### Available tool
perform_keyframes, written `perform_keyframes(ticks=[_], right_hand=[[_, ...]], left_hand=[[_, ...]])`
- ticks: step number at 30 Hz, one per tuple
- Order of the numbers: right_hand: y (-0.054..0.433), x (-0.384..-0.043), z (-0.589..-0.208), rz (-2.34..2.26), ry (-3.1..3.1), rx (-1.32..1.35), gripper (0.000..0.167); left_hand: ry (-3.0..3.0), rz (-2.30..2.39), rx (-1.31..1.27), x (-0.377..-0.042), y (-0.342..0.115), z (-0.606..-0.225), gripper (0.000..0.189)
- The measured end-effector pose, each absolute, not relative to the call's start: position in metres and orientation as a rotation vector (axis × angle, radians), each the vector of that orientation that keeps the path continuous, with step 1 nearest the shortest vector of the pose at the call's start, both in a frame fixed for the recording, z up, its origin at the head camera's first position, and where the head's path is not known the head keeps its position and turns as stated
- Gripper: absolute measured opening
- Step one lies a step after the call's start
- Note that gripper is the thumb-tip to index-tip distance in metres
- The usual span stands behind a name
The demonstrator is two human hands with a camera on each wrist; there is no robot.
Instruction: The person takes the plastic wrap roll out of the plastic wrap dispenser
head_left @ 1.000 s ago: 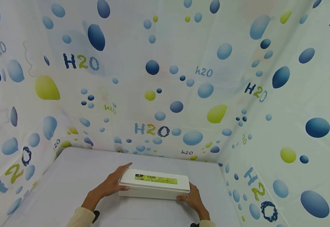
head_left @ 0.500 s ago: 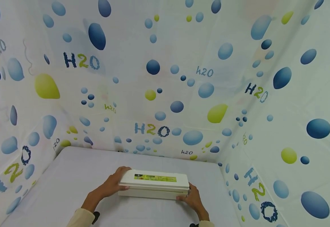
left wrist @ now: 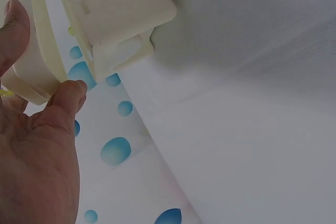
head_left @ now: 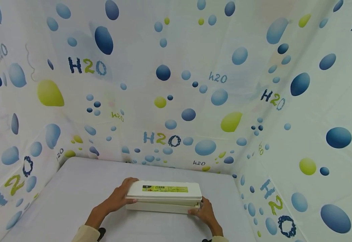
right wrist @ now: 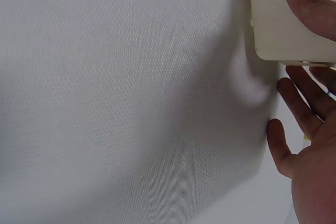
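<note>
A long cream plastic box lies crosswise on the table, its lid (head_left: 191, 192) bearing a yellow-green label (head_left: 165, 189). In the head view a dark gap shows between the raised lid and the base (head_left: 161, 207). My left hand (head_left: 119, 199) grips the lid's left end, thumb along the front edge. The left wrist view shows that lid (left wrist: 37, 66) apart from the base (left wrist: 113, 6). My right hand (head_left: 207, 212) holds the base's right end; in the right wrist view its thumb (right wrist: 315, 11) presses the front wall (right wrist: 275, 30) and the other fingers are at the end. The box's inside is hidden.
White cloth covers the table (head_left: 82, 188). Cloth walls printed with blue and green drops (head_left: 206, 147) and H2O lettering rise at the back, left and right. A dark strap (head_left: 102, 232) shows at the left cuff.
The lid has tipped up off the base, opening a gap along the front. My left fingers have drawn in over the lid's end. The right hand and the base have barely moved.
</note>
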State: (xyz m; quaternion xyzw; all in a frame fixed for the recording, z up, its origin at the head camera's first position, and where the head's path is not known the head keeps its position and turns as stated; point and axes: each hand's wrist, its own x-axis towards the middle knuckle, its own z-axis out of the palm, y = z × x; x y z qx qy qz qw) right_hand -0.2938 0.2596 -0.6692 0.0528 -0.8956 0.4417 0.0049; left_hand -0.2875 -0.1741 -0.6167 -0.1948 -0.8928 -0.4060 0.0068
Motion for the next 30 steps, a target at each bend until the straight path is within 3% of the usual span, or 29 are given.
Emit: perform_keyframes(ticks=[19,30], right_hand=[[0.258,-0.290,-0.666,1.380,-2.760,0.238,0.098],[0.257,-0.292,-0.670,1.407,-2.767,0.166,0.096]], left_hand=[[-2.769,-1.268,-0.398,-0.276,-0.183,-0.614,0.082],[-2.725,-1.286,-0.342,-0.268,-0.191,-0.614,0.079]])
